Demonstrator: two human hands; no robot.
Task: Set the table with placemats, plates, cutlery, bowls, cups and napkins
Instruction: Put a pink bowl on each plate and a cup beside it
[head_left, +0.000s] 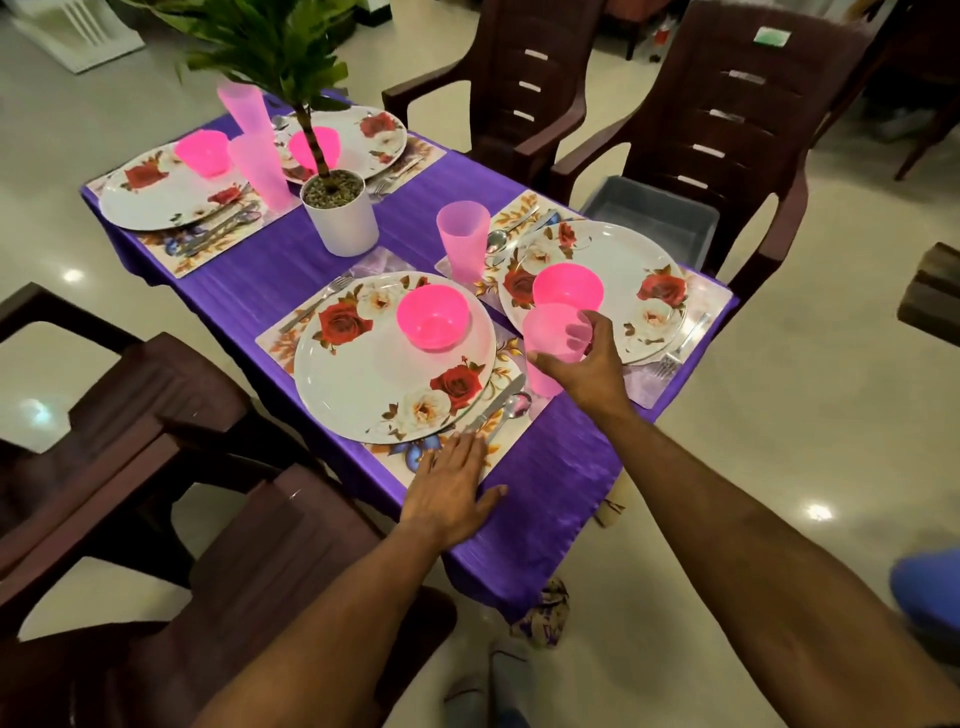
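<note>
My right hand (582, 364) grips a pale pink cup (551, 338) standing upright between the two near plates, on or just above the purple tablecloth (530, 478). My left hand (449, 483) lies flat, fingers spread, on the near placemat (410, 457) and the cloth. The near floral plate (374, 374) carries a bright pink bowl (434, 317), with a knife (496, 405) and spoon at its right and a fork (317, 304) at its left. The right plate (623, 270) holds another pink bowl (568, 286); a pink cup (462, 236) stands beside it.
A potted plant in a white pot (340, 218) stands mid-table. Two far settings have plates, bowls and pink cups (257, 169). Brown plastic chairs (727, 119) surround the table; a grey bin (654, 221) sits on the right chair's seat.
</note>
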